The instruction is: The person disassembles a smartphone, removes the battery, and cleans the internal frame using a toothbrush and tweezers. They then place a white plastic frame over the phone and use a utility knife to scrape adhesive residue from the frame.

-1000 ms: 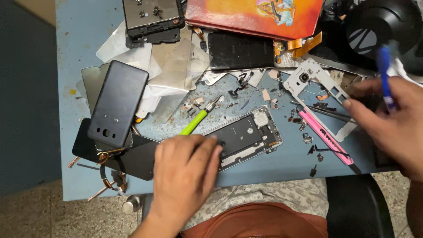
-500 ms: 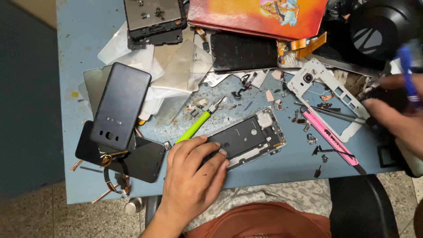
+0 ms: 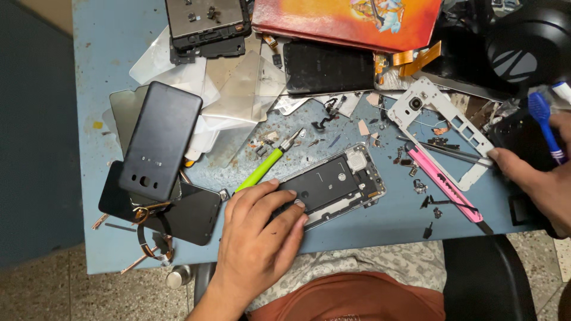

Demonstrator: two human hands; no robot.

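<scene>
A blue table [image 3: 107, 77] carries everything, littered with phone parts. Taking the opened phone [image 3: 333, 184] near its front edge as the landmark: a red book [image 3: 333, 21] lies far behind it, a black back cover [image 3: 159, 141] well to its left, and a white frame [image 3: 443, 131] to its right. The left hand [image 3: 259, 238] presses flat on the phone's near end, fingers slightly spread. The right hand [image 3: 538, 178], far right, has its fingers closed around a blue brush [image 3: 544, 122]. A green screwdriver [image 3: 267, 166] lies just left of the phone.
</scene>
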